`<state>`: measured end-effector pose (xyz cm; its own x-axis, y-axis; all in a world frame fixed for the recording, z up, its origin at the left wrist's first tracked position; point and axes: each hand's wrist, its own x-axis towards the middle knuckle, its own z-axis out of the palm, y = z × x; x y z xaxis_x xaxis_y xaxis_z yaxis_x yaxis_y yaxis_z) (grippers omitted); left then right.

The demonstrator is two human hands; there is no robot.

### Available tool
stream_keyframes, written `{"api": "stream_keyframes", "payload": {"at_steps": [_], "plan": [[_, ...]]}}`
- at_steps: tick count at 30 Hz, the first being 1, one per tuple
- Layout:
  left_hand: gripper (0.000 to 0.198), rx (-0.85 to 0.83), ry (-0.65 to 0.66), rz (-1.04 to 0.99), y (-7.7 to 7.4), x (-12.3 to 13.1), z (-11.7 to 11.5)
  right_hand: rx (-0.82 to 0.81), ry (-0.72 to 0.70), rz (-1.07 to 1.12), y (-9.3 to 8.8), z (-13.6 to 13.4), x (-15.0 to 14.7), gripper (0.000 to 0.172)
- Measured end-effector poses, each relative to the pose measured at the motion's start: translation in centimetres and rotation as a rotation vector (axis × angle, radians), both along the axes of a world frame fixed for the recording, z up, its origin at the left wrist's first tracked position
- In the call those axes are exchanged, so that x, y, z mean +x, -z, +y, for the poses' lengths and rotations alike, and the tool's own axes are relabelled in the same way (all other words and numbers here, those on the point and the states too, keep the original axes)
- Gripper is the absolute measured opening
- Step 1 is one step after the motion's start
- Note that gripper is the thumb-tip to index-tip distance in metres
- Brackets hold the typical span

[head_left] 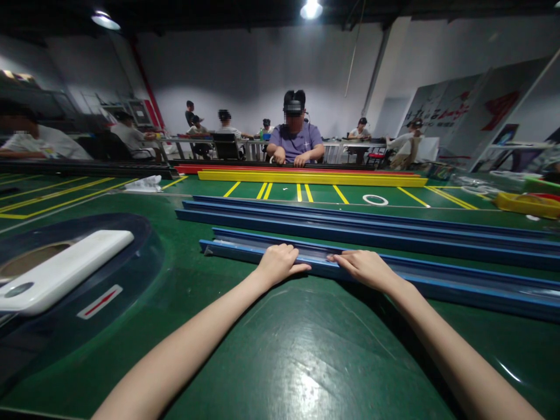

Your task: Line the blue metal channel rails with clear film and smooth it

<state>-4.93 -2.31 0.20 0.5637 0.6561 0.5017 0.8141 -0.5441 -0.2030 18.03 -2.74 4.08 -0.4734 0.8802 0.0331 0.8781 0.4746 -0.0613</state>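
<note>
A long blue U-shaped channel (pixel 441 279) lies across the green table in front of me, its hollow side facing up. Near its left end, my left hand (pixel 277 263) is closed over the near wall, fingers curled inside and thumb along the front. My right hand (pixel 361 268) is closed on the same channel a little further right, fingertips at the trough; its thumb is partly hidden. Clear film (pixel 209 251) seems to cling to the channel's left end. Just behind it lies a second blue channel piece (pixel 271 224), roughly parallel, touched by neither hand.
At left, a white long-handled plate (pixel 70 271) rests on a roll of clear film (pixel 144 233). Yellow channels (pixel 312 178) and red ones lie further back, before a seated co-worker (pixel 297 137). A white ring (pixel 375 200) and a yellow tray (pixel 527 205) are to the right.
</note>
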Motion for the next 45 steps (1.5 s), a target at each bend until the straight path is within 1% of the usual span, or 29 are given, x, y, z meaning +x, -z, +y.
{"api": "stream_keyframes", "payload": {"at_steps": [15, 26, 31, 35, 39, 42, 45], "plan": [[0.05, -0.058, -0.014, -0.052, -0.4, 0.0, -0.6, -0.022, -0.026, 0.03, 0.3, 0.3, 0.2, 0.055], [0.048, -0.03, -0.028, -0.077, -0.3, 0.2, -0.7, -0.02, -0.013, 0.039, -0.1, -0.1, -0.1, 0.053], [0.049, -0.06, -0.041, -0.08, -0.4, 0.1, -0.7, -0.025, -0.017, 0.047, 0.0, 0.0, -0.1, 0.052], [0.05, -0.12, -0.065, -0.075, -0.8, 0.0, -0.6, -0.014, -0.026, 0.051, 0.1, -0.1, -0.1, 0.05], [0.051, -0.201, -0.095, -0.087, -1.6, 0.0, -0.7, 0.075, -0.055, 0.06, 0.2, -0.3, 0.0, 0.047], [0.052, -0.28, -0.112, -0.083, -2.3, 0.1, -0.8, 0.213, -0.062, 0.086, 0.2, -0.6, 0.0, 0.039], [0.054, -0.36, -0.124, -0.078, -3.0, 0.1, -0.9, 0.347, -0.043, 0.091, -0.2, -0.7, -0.3, 0.037]]}}
